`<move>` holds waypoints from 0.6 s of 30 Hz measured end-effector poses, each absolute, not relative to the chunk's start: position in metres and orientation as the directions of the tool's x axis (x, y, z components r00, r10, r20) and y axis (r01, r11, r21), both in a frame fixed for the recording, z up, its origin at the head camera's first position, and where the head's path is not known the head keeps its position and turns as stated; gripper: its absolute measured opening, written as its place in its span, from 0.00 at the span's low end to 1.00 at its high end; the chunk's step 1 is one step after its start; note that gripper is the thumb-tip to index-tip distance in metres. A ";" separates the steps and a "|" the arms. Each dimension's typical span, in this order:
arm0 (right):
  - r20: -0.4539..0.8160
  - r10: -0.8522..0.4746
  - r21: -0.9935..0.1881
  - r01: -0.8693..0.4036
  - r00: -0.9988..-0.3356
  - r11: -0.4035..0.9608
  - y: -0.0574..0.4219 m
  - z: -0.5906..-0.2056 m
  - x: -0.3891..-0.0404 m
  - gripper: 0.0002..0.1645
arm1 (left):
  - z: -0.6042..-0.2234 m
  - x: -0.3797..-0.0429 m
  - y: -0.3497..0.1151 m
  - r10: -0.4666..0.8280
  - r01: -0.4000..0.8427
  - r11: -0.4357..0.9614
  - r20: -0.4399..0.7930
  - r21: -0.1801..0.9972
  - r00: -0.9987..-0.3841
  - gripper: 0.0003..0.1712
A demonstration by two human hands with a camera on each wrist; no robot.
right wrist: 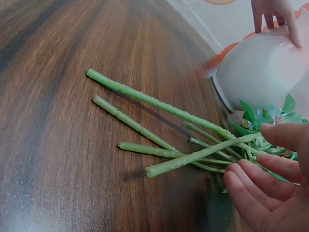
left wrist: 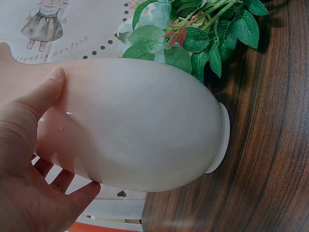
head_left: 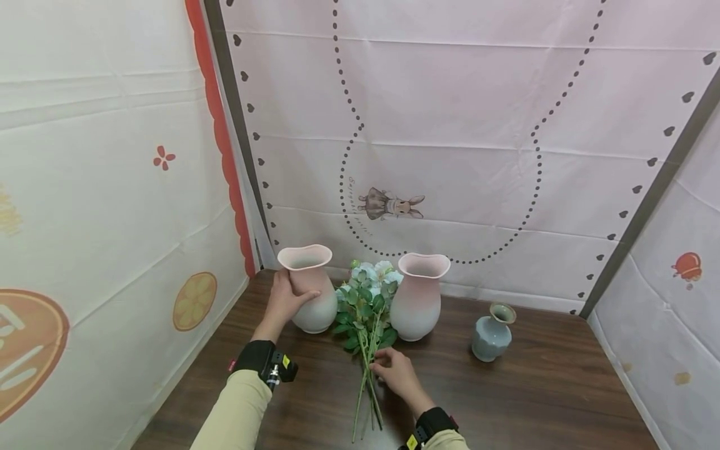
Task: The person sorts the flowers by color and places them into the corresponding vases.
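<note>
On the left stands a vase [head_left: 315,300], pink at its wavy rim and white below. My left hand [head_left: 287,299] grips its upper body, thumb on one side and fingers on the other, as the left wrist view shows. Artificial flowers [head_left: 368,281] with pale blue-white blooms and green leaves lie on the table, stems toward me. My right hand [head_left: 396,375] is at the green stems [right wrist: 188,157], thumb and fingers spread apart around the upper stretch of one stem. A gap shows between thumb and forefinger.
A second pink-and-white vase [head_left: 419,300] stands just right of the flowers. Farther right is a small blue-grey vase [head_left: 491,337] with a brownish rim. Printed cloth walls [head_left: 450,187] enclose the dark wooden table [head_left: 540,387] at the back and sides.
</note>
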State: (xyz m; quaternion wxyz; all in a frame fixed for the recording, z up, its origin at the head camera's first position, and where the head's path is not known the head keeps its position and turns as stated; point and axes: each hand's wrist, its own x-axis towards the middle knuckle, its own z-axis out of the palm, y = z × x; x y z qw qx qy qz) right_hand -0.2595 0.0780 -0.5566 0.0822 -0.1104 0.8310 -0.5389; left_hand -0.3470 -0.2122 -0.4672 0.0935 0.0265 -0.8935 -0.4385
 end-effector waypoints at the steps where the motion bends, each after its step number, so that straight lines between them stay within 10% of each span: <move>1: -0.029 -0.274 -0.921 -0.080 -0.961 0.380 0.078 -0.557 -0.259 0.21 | -0.467 -0.347 -0.212 -0.131 0.035 0.614 0.145 0.789 -0.981 0.61; 18: -0.168 -0.250 -0.974 0.121 -0.953 0.193 0.069 -0.566 -0.259 0.23 | -0.466 -0.344 -0.211 -0.131 0.060 0.614 0.177 0.787 -0.975 0.60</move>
